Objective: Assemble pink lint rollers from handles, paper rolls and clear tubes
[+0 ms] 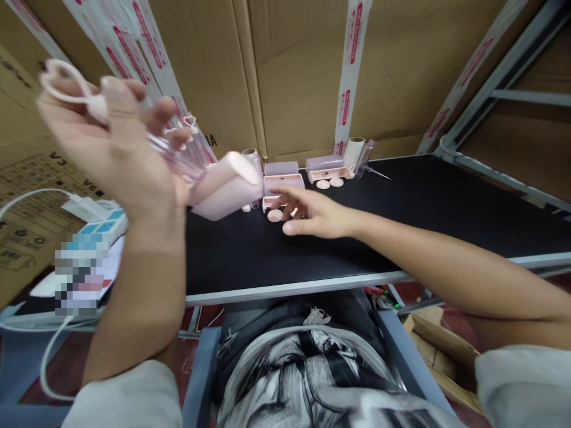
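My left hand (129,142) is raised at the left, closed around a pale loop-handled piece (96,107) whose loop sticks out past the thumb. A clear pinkish tube (178,157) and a pale pink cylindrical shell (227,187) extend from this hand to the right. Motion blur hides how they join. My right hand (314,214) hovers over the black table, fingers apart and nothing held. Close to its fingertips are a lilac cylinder (294,186), a pink bracket-like part (268,203) and a round pink disc (275,216).
On the black table (357,238), farther back, lie another lilac cylinder (325,162), a pink tray-like part (328,173), two discs, a white tube (354,153) and a thin screwdriver-like tool (379,173). A power strip (100,226) sits left. Cardboard (303,77) walls the back.
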Motion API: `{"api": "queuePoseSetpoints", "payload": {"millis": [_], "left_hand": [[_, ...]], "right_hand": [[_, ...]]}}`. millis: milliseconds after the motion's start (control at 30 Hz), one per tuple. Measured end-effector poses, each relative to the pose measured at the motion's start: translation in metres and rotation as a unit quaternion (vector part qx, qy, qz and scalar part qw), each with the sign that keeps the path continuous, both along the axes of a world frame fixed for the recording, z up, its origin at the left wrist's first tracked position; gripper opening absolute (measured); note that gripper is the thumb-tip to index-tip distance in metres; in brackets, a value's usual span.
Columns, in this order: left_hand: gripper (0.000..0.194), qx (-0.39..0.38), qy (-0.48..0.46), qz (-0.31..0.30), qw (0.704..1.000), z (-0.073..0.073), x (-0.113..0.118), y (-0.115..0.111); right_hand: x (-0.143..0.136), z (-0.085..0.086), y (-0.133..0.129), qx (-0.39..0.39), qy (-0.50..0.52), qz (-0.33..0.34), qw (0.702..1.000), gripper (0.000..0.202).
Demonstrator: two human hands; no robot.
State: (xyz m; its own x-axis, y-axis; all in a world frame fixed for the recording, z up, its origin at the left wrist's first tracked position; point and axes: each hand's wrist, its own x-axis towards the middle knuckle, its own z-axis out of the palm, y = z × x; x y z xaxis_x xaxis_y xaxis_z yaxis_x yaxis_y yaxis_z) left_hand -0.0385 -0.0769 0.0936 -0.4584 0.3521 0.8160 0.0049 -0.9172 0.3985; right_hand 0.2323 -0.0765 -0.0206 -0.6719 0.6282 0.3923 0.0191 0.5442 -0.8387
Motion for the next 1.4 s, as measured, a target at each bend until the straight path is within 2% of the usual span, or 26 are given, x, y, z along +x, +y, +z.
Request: {"api": "queuePoseSetpoints", "payload": {"millis": [33,67,100,133,200,267,333,400,500,633,700,767,800,867,967,1133,1400], "left_hand": [[0.036,-0.002,0.024,-0.029,0.999,-0.007,0.024,-0.008],[0.042,-0.006,0.027,-0.052,0.998,-0.015,0.046,-0.015],[0.048,0.022,0.012,-0.057,0.998,-0.022,0.063,-0.02],[0.052,0.016,0.037,-0.088,0.995,-0.029,0.075,-0.024],[0.045,-0.015,0.067,-0.108,0.992,-0.04,0.086,-0.028],[0.043,-0.054,0.159,-0.11,0.98,-0.049,0.085,-0.028],[0.049,-0.101,0.251,-0.103,0.957,-0.055,0.082,-0.027],[0.056,-0.141,0.281,-0.095,0.944,-0.06,0.081,-0.026],[0.054,-0.131,0.229,-0.072,0.962,-0.063,0.084,-0.024],[0.045,-0.087,0.153,-0.055,0.983,-0.058,0.077,-0.007],[0.043,-0.08,0.136,-0.061,0.986,-0.057,0.07,0.003],[0.041,-0.091,0.138,-0.075,0.983,-0.059,0.065,0.01],[0.039,-0.102,0.144,-0.079,0.981,-0.061,0.063,0.012],[0.04,-0.12,0.16,-0.076,0.977,-0.065,0.062,0.013],[0.046,-0.114,0.192,-0.075,0.972,-0.068,0.065,0.006],[0.062,-0.136,0.212,-0.074,0.965,-0.066,0.071,-0.006],[0.063,-0.164,0.209,-0.099,0.959,-0.068,0.073,-0.007]], "right_hand": [[-0.005,-0.003,-0.004,-0.006,0.017,0.02,1.0,0.08],[-0.009,-0.004,-0.007,-0.011,0.039,0.029,0.999,0.079],[-0.011,-0.005,-0.01,-0.014,0.061,0.031,0.998,0.074],[-0.013,-0.004,-0.011,-0.017,0.077,0.026,0.997,0.068],[-0.01,0.0,-0.01,-0.025,0.091,-0.001,0.996,0.065],[-0.004,0.006,-0.008,-0.031,0.098,-0.051,0.993,0.071],[0.004,0.013,-0.006,-0.021,0.112,-0.111,0.987,0.079],[0.012,0.019,-0.003,-0.001,0.118,-0.153,0.981,0.085],[0.023,0.029,0.0,0.028,0.104,-0.2,0.974,0.093],[0.052,0.048,0.012,0.068,0.072,-0.27,0.958,0.097],[0.075,0.058,0.023,0.095,0.013,-0.259,0.961,0.089],[0.098,0.062,0.039,0.115,-0.093,-0.235,0.961,0.08],[0.109,0.061,0.048,0.12,-0.157,-0.246,0.949,0.08],[0.125,0.055,0.066,0.104,-0.288,-0.303,0.902,0.082],[0.134,0.041,0.088,0.072,-0.42,-0.307,0.851,0.066],[0.125,0.029,0.096,0.085,-0.454,-0.266,0.846,0.061],[0.112,0.015,0.101,0.158,-0.459,-0.268,0.832,0.071]]}}
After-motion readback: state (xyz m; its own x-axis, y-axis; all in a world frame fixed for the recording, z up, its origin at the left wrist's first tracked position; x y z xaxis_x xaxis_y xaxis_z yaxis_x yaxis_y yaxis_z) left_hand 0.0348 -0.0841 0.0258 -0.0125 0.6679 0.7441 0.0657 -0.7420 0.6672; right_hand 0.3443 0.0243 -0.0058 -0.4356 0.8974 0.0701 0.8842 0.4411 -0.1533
